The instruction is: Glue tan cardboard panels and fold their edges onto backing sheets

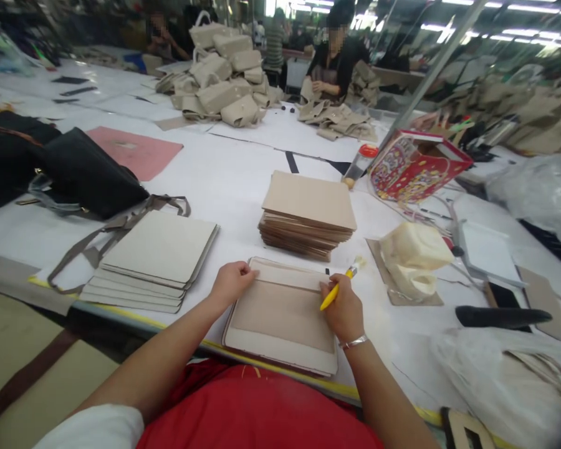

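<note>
Right in front of me lies a small stack of beige panels [285, 312], with a lighter strip across its far part and another along its near edge. My left hand [234, 284] pinches the far left corner of the lighter strip. At the strip's right end my right hand [345, 308] has its fingertips on the panel and holds a yellow brush [336, 292], bristles pointing away. Behind the panels stands a tall stack of tan pieces [308, 202]. To the left is a pile of pale grey-beige panels [161, 249].
A cut-open cream plastic container [416, 259] sits on a board at the right. Beyond are a red patterned box [416, 165] and a red-lidded jar [361, 163]. Black bags [84, 168] lie left. A person [331, 56] works behind heaped beige bags [229, 75].
</note>
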### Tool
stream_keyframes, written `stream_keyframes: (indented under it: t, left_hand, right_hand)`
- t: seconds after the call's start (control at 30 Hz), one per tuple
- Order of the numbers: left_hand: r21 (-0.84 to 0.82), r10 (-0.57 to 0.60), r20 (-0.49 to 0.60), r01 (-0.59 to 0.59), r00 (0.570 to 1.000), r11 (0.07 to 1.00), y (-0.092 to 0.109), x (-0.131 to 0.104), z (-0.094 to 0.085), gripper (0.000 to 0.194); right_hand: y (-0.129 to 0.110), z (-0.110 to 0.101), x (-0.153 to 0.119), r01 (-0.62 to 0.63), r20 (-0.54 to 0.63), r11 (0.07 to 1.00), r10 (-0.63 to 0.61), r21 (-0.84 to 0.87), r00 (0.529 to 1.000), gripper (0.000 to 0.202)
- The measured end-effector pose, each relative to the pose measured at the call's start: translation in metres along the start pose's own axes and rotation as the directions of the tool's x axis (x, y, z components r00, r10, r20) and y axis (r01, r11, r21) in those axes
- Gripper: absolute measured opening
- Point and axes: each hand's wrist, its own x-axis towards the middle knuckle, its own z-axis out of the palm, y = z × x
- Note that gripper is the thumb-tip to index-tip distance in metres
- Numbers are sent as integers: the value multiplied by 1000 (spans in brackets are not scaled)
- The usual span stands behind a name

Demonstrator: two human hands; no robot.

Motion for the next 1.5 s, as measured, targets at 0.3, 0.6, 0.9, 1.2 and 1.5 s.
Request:
stream_keyframes:
  t: [0.3,0.6,0.9,1.2,1.5]
  left_hand:
    - [-35,-76,24,77,997,996,2,14,4,32]
    - [-59,-100,62,103,993,993,-8,22,9,35]
    - [-46,-116,65,119,991,992,-8,24,9,38]
    - [35,-124,80,121,989,992,-2,20,8,39]
    - [334,-6,68,-17,998,942,6,16,-1,36]
  right_hand:
    - [2,11,6,-41,12,999,42,-30,999,29]
    - [2,14,9,-79,3,996,79,-29,997,35]
    - [4,15,10,-90,-17,996,91,19,996,34]
    - [4,14,7,-106,11,994,105,31,994,28]
    - [9,10,5,-79,-86,994,73,-70,994,34]
